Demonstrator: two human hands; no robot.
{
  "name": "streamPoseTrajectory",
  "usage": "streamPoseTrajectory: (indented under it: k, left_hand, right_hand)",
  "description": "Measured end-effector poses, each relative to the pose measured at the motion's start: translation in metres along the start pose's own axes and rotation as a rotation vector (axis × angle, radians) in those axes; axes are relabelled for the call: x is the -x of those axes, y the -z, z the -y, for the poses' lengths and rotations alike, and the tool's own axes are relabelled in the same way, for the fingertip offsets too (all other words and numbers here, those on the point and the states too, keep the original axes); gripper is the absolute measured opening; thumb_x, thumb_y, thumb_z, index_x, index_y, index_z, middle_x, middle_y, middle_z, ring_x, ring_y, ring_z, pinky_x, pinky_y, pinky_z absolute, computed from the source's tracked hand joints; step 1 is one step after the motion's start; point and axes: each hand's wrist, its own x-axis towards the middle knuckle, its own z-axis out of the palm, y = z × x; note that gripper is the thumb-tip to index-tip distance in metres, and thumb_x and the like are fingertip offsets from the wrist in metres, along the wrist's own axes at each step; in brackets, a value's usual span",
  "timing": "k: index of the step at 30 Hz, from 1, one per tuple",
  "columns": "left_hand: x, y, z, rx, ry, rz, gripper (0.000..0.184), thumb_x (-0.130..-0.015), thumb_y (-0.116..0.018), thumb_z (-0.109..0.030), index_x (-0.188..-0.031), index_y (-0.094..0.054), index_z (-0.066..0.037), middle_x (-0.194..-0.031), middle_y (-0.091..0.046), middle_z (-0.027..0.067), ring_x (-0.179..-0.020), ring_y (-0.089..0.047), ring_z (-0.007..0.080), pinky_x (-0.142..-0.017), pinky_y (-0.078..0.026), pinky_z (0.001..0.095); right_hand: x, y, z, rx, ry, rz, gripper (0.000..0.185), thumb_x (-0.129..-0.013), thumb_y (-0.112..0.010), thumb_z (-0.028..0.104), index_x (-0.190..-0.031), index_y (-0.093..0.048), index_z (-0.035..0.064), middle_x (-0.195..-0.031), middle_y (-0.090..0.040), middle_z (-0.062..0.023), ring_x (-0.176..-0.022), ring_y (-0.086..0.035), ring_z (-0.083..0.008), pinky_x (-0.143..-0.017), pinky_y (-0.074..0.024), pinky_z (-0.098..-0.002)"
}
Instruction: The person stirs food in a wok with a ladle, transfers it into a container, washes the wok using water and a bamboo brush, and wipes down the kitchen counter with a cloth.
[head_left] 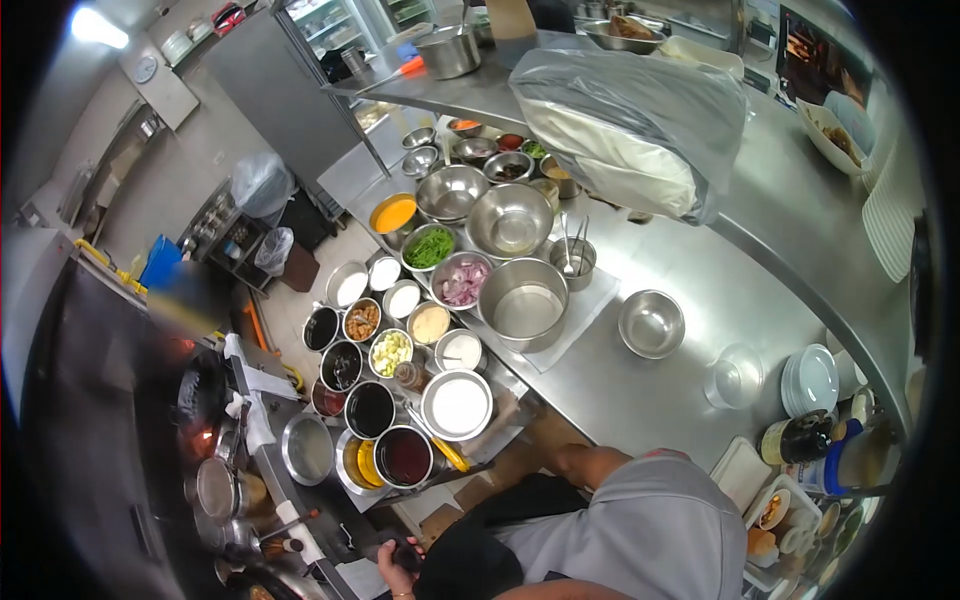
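The left hand (397, 570), low in the view, is closed round a dark object (410, 555), its fingers curled over it; the grip is small and partly cut off, so I cannot tell just what the object is. It lies in the palm, by the near end of the stove (140, 510). The right hand is out of sight, so whether it grips anything I cannot tell; a bare arm (570, 465) comes out of the grey sleeve (650, 520) beside the counter's front edge.

Left of the gripping hand, a dark pan (258, 592) holding food is cut off by the lower border. Steel pots (215, 487) stand on the stove beyond it. Up from the hand, the nearest containers are a pot of dark red liquid (404, 457) and one with yellow contents (358, 462), with a yellow handle (450, 455) just beside the red one.

On the steel counter (600, 395), a wide pot (522, 300) stands near the left end. A lone bowl (651, 324) sits farther right, with steel surface between it and the front edge. White plates (810, 380) are stacked towards the right end.
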Motion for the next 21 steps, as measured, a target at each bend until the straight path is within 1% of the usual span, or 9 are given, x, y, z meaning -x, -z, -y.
streamPoseTrajectory:
  k: [1, 3, 5, 9, 11, 16, 18, 19, 21]
  left_hand:
    - [-0.002, 0.002, 0.000, -0.017, 0.009, 0.010, 0.049, -0.089, -0.061, -0.048, -0.103, -0.065, -0.001, -0.091, -0.072, 0.0171, -0.071, -0.067, 0.0312, -0.068, -0.056, 0.0442]
    - [0.000, -0.003, -0.004, -0.032, 0.020, 0.023, 0.048, -0.089, -0.061, -0.047, -0.103, -0.065, -0.001, -0.091, -0.072, 0.0171, -0.071, -0.067, 0.0309, -0.068, -0.056, 0.0438]
    - [0.006, -0.016, -0.009, -0.014, 0.005, -0.007, 0.055, -0.097, -0.052, -0.048, -0.099, -0.069, 0.004, -0.088, -0.072, 0.0152, -0.073, -0.070, 0.0277, -0.066, -0.060, 0.0398]
    - [-0.003, -0.009, 0.002, 0.084, -0.023, 0.030, 0.051, -0.097, -0.054, -0.046, -0.100, -0.068, 0.003, -0.090, -0.072, 0.0151, -0.073, -0.070, 0.0279, -0.065, -0.060, 0.0400]
    - [-0.016, 0.007, 0.028, 0.236, 0.099, 0.082, 0.046, -0.096, -0.055, -0.042, -0.103, -0.067, 0.002, -0.091, -0.073, 0.0159, -0.072, -0.071, 0.0281, -0.064, -0.060, 0.0408]
    - [-0.007, -0.018, 0.023, 0.426, -0.029, 0.019, 0.036, -0.096, -0.061, -0.039, -0.103, -0.065, -0.004, -0.088, -0.072, 0.0154, -0.063, -0.068, 0.0261, -0.055, -0.058, 0.0385]
    - [-0.003, -0.010, 0.029, 0.474, 0.017, 0.017, 0.030, -0.099, -0.065, -0.039, -0.113, -0.069, -0.013, -0.096, -0.072, 0.0077, -0.085, -0.069, 0.0293, -0.080, -0.060, 0.0415]
    - [-0.004, -0.004, 0.030, 0.590, 0.057, 0.095, 0.019, -0.101, -0.064, -0.030, -0.108, -0.069, -0.013, -0.094, -0.072, 0.0048, -0.087, -0.070, 0.0286, -0.088, -0.061, 0.0424]
    - [0.009, -0.006, 0.026, 0.724, 0.051, 0.044, 0.019, -0.101, -0.064, -0.030, -0.105, -0.068, -0.013, -0.092, -0.071, 0.0038, -0.087, -0.070, 0.0266, -0.088, -0.061, 0.0408]
  right_hand:
    - [-0.016, -0.018, -0.005, -0.004, 0.000, -0.002, 0.033, -0.075, -0.079, 0.014, -0.107, -0.081, 0.0077, -0.107, -0.077, -0.0201, -0.101, -0.073, -0.0412, -0.094, -0.0585, -0.0421]
    - [-0.055, -0.040, -0.013, -0.082, -0.457, 0.455, 0.037, -0.094, -0.066, 0.022, -0.128, -0.078, 0.0135, -0.137, -0.072, -0.0174, -0.128, -0.068, -0.0369, -0.106, -0.0546, -0.0484]
    - [-0.053, -0.042, -0.010, -0.056, -0.448, 0.466, 0.036, -0.095, -0.065, 0.023, -0.126, -0.078, 0.0127, -0.134, -0.072, -0.0178, -0.125, -0.069, -0.0368, -0.105, -0.0549, -0.0484]
    - [-0.053, -0.018, -0.012, 0.063, -0.309, 0.509, 0.034, -0.097, -0.063, 0.027, -0.122, -0.078, 0.0092, -0.124, -0.074, -0.0196, -0.115, -0.071, -0.0365, -0.099, -0.0559, -0.0482]
    - [-0.050, -0.001, -0.013, 0.150, -0.229, 0.555, 0.035, -0.099, -0.062, 0.030, -0.119, -0.079, 0.0074, -0.119, -0.075, -0.0205, -0.110, -0.072, -0.0364, -0.096, -0.0564, -0.0481]
    - [-0.050, 0.046, -0.001, 0.373, -0.067, 0.699, 0.040, -0.102, -0.058, 0.035, -0.113, -0.079, 0.0031, -0.106, -0.077, -0.0227, -0.097, -0.075, -0.0360, -0.089, -0.0577, -0.0479]
    - [-0.052, 0.060, 0.012, 0.409, -0.048, 0.737, 0.041, -0.103, -0.058, 0.036, -0.112, -0.079, 0.0023, -0.104, -0.077, -0.0231, -0.094, -0.076, -0.0359, -0.087, -0.0580, -0.0478]
    - [-0.056, 0.068, 0.019, 0.392, -0.059, 0.721, 0.042, -0.103, -0.057, 0.037, -0.113, -0.079, 0.0024, -0.104, -0.077, -0.0230, -0.095, -0.076, -0.0359, -0.087, -0.0580, -0.0478]
    - [-0.068, 0.084, 0.042, 0.338, -0.078, 0.689, 0.042, -0.103, -0.057, 0.038, -0.113, -0.079, 0.0025, -0.105, -0.077, -0.0229, -0.095, -0.076, -0.0358, -0.087, -0.0581, -0.0478]
